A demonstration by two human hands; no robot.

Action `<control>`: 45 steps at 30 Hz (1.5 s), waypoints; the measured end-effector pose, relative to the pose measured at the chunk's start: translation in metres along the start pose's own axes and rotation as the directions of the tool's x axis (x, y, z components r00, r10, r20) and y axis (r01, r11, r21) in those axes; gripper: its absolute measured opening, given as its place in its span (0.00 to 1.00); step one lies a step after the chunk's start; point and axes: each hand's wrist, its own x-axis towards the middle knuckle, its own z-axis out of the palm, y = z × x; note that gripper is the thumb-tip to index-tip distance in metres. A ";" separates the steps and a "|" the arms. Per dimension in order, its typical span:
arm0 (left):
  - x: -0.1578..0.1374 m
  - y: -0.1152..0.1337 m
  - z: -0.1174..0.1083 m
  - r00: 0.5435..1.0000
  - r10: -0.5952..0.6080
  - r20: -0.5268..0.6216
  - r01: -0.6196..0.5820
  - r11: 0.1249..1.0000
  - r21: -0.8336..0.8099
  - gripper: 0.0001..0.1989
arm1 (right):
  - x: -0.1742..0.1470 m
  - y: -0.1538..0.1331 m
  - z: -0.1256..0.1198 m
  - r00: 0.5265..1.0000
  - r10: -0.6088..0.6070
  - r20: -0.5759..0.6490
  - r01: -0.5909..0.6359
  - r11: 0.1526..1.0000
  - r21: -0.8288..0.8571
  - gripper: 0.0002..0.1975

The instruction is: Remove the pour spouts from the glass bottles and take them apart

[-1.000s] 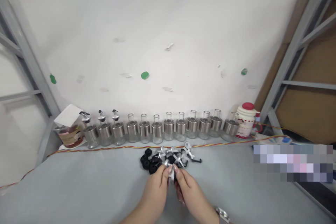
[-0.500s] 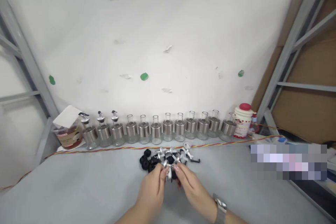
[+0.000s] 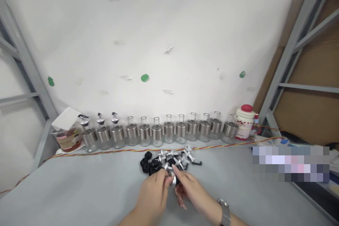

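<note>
Between my two hands, just above the near edge of a pile of parts, is a silver and black pour spout [image 3: 173,180]. My left hand [image 3: 153,191] pinches it from the left, with thumb and index finger at its silver collar. From the other side my right hand [image 3: 192,189] holds it, its thumb on top and its lower fingers curled loosely beneath. The fingers cover much of the spout. Right behind them lie black stoppers [image 3: 145,165] and silver-and-white spout parts [image 3: 184,160].
Along the wall stands a row of glass bottles with steel bands [image 3: 144,132]; the leftmost few carry pour spouts [image 3: 101,120]. A twisted red-yellow wire [image 3: 127,151] runs in front. A plastic cup [image 3: 67,139] is at left, a cream jar [image 3: 244,122] at right.
The spout has tilted, showing more of its silver collar face. My right hand's lower fingers have come down and loosened into view, and my left hand has shifted slightly.
</note>
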 end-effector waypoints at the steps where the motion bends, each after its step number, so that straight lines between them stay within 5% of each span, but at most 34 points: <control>1: 0.000 0.000 0.000 1.000 0.007 -0.001 -0.007 1.000 0.002 0.09 | 0.001 0.001 0.000 1.000 0.001 -0.006 -0.001 1.000 -0.001 0.29; 11: 0.000 -0.002 0.002 0.997 0.069 -0.024 -0.068 0.996 0.056 0.09 | 0.003 0.009 0.000 0.999 -0.006 -0.038 0.006 1.000 -0.006 0.29; 16: 0.000 0.004 0.005 0.999 -0.041 0.030 0.040 0.998 0.051 0.12 | -0.005 0.015 0.006 0.955 -0.164 -0.248 0.136 0.983 -0.126 0.26; 21: 0.000 0.014 0.004 0.962 -0.228 0.152 0.244 0.965 -0.099 0.15 | -0.011 0.013 0.006 0.932 -0.250 -0.263 0.173 0.944 -0.281 0.22; 28: 0.004 0.015 0.002 0.871 -0.392 0.295 0.486 0.769 -0.415 0.19 | -0.018 0.008 0.004 0.901 -0.384 -0.200 0.227 0.811 -0.539 0.20; 34: 0.008 0.011 0.008 0.746 -0.386 0.543 0.665 0.378 -0.644 0.23 | -0.022 0.004 0.000 0.802 -0.597 -0.040 0.345 0.515 -0.785 0.17; 36: 0.008 0.010 0.009 0.729 -0.354 0.586 0.684 0.335 -0.648 0.23 | -0.023 0.001 -0.002 0.778 -0.627 0.022 0.377 0.439 -0.816 0.16; 39: 0.005 0.008 0.007 0.807 -0.406 0.428 0.590 0.555 -0.586 0.21 | -0.024 -0.003 -0.004 0.809 -0.587 0.024 0.386 0.500 -0.775 0.16; 42: 0.001 0.005 0.002 0.939 -0.283 0.197 0.334 0.887 -0.318 0.16 | -0.018 -0.002 -0.004 0.903 -0.425 -0.056 0.316 0.748 -0.584 0.18; 45: -0.001 0.000 0.001 0.990 -0.098 0.104 0.103 0.994 -0.046 0.12 | -0.008 0.002 -0.003 0.989 -0.138 -0.049 0.116 0.943 -0.313 0.26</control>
